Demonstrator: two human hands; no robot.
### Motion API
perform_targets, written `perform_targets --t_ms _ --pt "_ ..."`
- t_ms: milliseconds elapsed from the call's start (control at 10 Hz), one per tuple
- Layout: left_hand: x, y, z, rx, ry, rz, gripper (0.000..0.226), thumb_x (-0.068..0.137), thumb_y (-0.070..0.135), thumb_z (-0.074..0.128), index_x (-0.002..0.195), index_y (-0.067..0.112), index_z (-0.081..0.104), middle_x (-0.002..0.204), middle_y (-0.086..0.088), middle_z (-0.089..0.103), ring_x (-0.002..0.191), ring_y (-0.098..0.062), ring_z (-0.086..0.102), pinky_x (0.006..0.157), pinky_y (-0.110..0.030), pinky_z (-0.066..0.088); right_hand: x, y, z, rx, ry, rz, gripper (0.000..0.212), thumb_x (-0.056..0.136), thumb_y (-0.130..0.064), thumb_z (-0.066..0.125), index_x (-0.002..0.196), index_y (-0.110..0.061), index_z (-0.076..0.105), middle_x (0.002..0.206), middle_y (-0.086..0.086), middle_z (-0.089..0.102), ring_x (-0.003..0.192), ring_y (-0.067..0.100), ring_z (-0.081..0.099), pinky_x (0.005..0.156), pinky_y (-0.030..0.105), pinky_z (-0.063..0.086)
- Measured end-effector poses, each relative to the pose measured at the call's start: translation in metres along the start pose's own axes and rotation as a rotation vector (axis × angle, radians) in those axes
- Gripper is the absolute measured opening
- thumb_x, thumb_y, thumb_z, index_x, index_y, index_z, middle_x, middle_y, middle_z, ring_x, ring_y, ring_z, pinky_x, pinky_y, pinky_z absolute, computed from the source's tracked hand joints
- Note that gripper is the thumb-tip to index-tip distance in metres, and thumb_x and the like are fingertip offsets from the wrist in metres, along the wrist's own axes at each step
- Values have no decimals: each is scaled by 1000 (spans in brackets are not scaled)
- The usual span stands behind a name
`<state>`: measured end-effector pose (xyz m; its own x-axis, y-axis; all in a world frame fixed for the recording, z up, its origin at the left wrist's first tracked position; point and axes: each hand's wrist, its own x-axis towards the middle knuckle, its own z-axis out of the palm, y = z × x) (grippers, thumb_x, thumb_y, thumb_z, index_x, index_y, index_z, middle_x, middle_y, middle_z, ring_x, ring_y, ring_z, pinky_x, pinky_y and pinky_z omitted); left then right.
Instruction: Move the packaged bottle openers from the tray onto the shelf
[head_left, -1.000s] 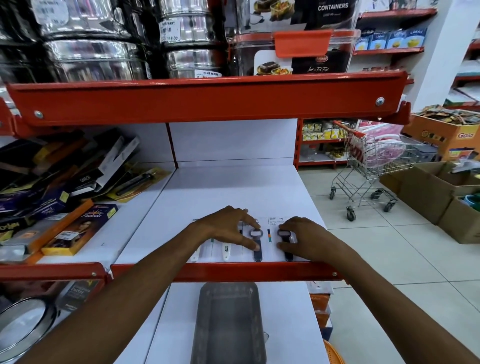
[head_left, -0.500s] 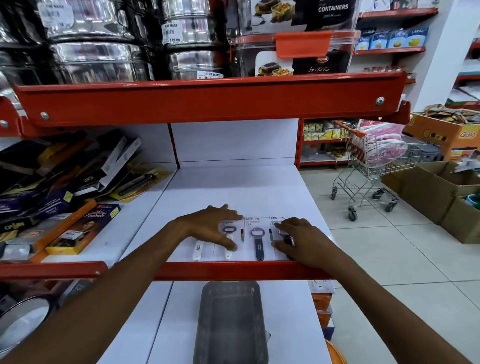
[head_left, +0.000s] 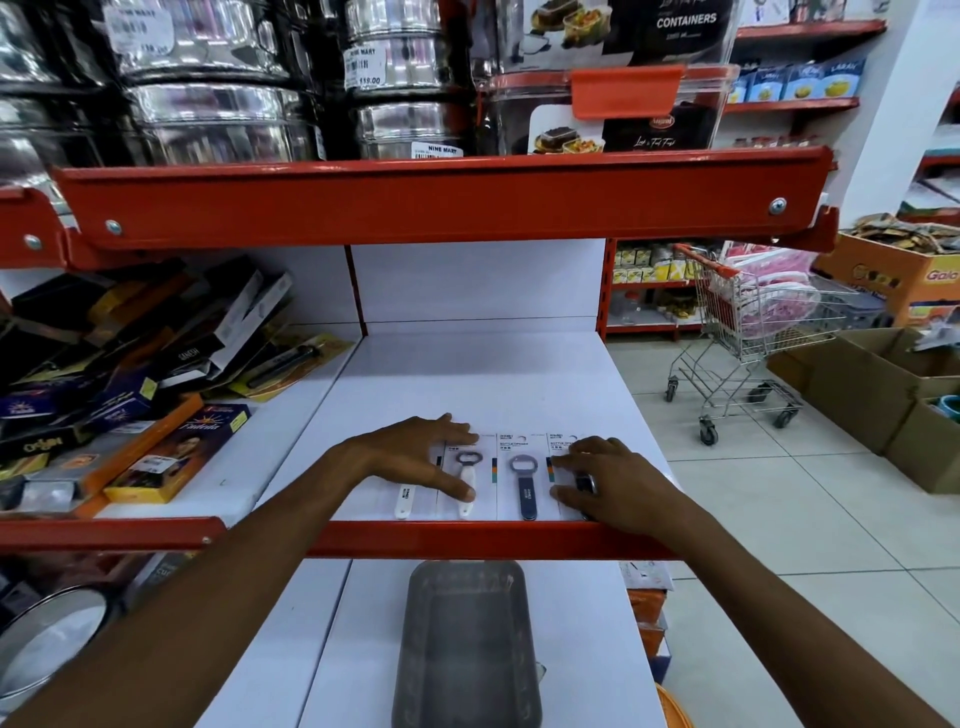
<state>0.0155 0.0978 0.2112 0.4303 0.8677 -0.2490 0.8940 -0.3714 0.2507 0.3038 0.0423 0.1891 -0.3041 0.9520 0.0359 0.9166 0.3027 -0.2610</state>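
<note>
Bottle openers: four carded packs lie flat in a row at the front of the white shelf (head_left: 467, 384), just behind its red front edge (head_left: 395, 538). From left: a white-handled opener (head_left: 404, 501) half under the left hand, a second white-handled opener (head_left: 467, 480), a dark-handled opener (head_left: 525, 486), and a fourth pack (head_left: 563, 444) mostly hidden under the right hand.
Tray: the grey tray (head_left: 465, 649) sits on the lower shelf, directly below the row; nothing shows inside it.
Left hand (head_left: 415, 457): palm down, fingers spread, thumb tip pressing on the second opener's handle; it grasps nothing.
Right hand (head_left: 608, 480): palm down, fingers loosely curled, resting on top of the fourth pack, not closed around it.
Surroundings: boxed goods (head_left: 171, 457) fill the neighbouring shelf at left; steel containers (head_left: 218, 119) are stacked above; a shopping cart (head_left: 753, 338) stands in the aisle at right.
</note>
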Motion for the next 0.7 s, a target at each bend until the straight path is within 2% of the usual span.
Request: perform_targets --t_ms 100,200,400,500,600,700 --pt "-15 -12 -9 -21 -3 -10 110 57 83 64 151 39 27 165 11 17 154 -14 7 123 -44 14 0 -2 -1 -11 6 1 54 90 -54 49 139 -31 45 151 1 39 134 23 39 109 41 39" --pt "-29 -25 -16 15 -23 -34 99 69 66 75 151 36 30 164 11 20 153 -12 9 123 -40 15 1 -5 -2 -6 10 -4 51 91 -51 50 137 -30 46 151 0 40 135 22 39 109 40 38" --pt "-35 -32 -14 51 -56 -49 94 70 60 78 150 35 34 163 8 27 150 -17 24 122 -41 23 2 -11 -4 24 -22 -19 47 89 -50 54 131 -29 54 144 -1 48 130 21 43 107 37 40" --pt "-32 -31 -13 43 -56 -39 97 68 63 78 150 35 35 162 8 29 148 -18 29 120 -39 26 2 -12 -2 14 -17 -20 46 89 -49 54 130 -28 55 144 -1 48 130 21 44 106 37 40" --pt "-37 -28 -16 25 -66 -60 115 53 81 69 151 34 32 163 8 26 150 -16 24 121 -37 21 1 -15 -3 -5 -17 -5 49 89 -51 54 133 -30 52 145 -2 47 130 21 44 105 37 41" --pt "-45 -17 -17 40 34 -8 120 52 88 61 153 33 26 165 8 19 152 -12 17 121 -31 15 0 -21 -4 -56 125 -27 51 88 -52 54 135 -33 47 147 -5 46 132 18 43 106 39 40"
